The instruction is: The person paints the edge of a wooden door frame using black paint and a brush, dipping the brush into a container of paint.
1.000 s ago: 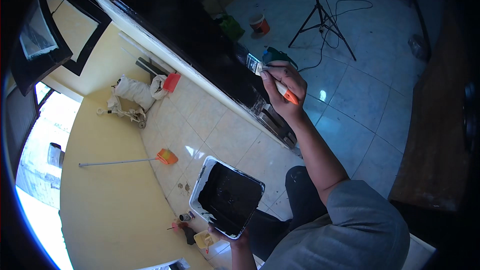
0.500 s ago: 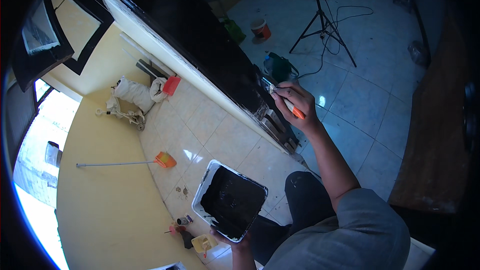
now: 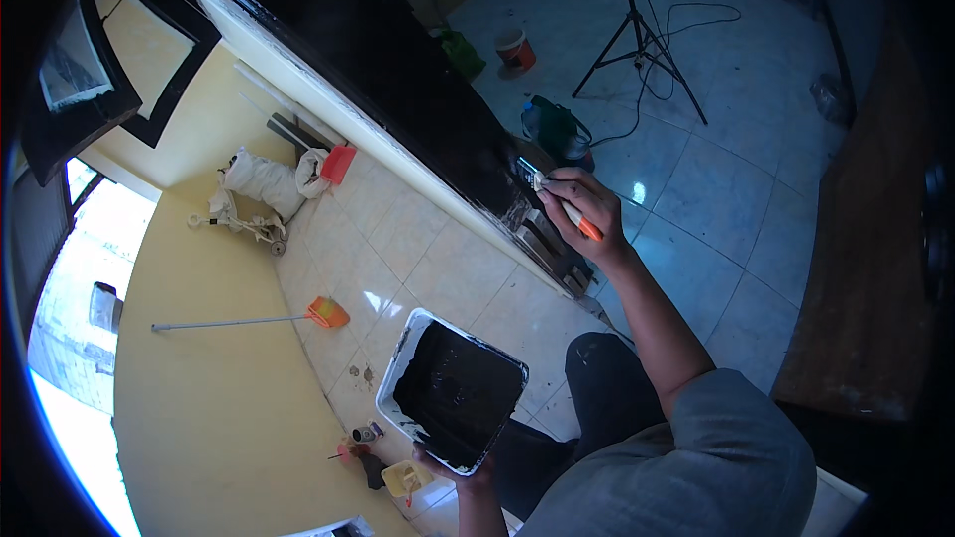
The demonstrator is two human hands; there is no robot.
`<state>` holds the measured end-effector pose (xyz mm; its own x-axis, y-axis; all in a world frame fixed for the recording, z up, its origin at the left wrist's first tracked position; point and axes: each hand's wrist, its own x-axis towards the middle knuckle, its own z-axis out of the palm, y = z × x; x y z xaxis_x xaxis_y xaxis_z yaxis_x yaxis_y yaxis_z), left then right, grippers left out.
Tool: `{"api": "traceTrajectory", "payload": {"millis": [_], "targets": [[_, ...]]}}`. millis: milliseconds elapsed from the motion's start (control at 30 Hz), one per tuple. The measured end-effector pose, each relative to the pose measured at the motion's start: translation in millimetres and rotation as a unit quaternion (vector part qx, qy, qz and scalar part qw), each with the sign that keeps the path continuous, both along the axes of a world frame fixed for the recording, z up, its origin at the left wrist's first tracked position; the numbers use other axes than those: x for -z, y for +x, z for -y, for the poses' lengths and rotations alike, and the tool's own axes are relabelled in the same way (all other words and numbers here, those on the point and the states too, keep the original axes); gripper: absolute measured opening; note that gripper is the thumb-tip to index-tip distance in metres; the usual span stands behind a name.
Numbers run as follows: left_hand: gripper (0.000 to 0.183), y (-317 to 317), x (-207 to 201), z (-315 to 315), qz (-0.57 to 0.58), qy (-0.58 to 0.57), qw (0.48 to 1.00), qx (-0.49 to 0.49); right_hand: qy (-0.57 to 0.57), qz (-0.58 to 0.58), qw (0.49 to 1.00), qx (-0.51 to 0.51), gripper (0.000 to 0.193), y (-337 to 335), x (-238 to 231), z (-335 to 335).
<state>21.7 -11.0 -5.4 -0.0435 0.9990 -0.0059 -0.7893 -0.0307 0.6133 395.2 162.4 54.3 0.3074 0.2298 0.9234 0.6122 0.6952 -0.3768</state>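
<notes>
My right hand (image 3: 584, 214) grips a small paintbrush (image 3: 557, 199) with an orange handle, its bristles touching the lower end of a long black-painted surface (image 3: 398, 70) that runs from upper left to centre. My left hand (image 3: 456, 467) holds up a white paint tray (image 3: 453, 393) by its near edge; the tray is full of black paint. My dark trouser leg (image 3: 607, 378) shows between the two hands.
On the tiled floor lie an orange dustpan with a long handle (image 3: 323, 313), white sacks (image 3: 264, 184), a red container (image 3: 338, 164), a small bucket (image 3: 512, 48), a green bag (image 3: 552, 124) and a black tripod (image 3: 642, 35) with cable. Small jars (image 3: 368, 433) sit below the tray.
My right hand with the brush has moved down along the black surface, toward me. The paint tray has stayed in about the same place.
</notes>
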Motion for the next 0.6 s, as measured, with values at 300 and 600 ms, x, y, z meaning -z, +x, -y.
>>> {"api": "traceTrajectory", "payload": {"millis": [300,600], "targets": [[0.088,-12.3,15.7,4.2,0.048,0.011,0.999,0.001,-0.039,-0.211,0.97,-0.111,0.005,-29.4,-18.9,32.6],[0.084,-10.1,3.2,13.0,-0.022,0.013,0.999,-0.03,-0.138,-0.369,0.908,-0.14,0.01,-62.9,78.0,35.7]]}}
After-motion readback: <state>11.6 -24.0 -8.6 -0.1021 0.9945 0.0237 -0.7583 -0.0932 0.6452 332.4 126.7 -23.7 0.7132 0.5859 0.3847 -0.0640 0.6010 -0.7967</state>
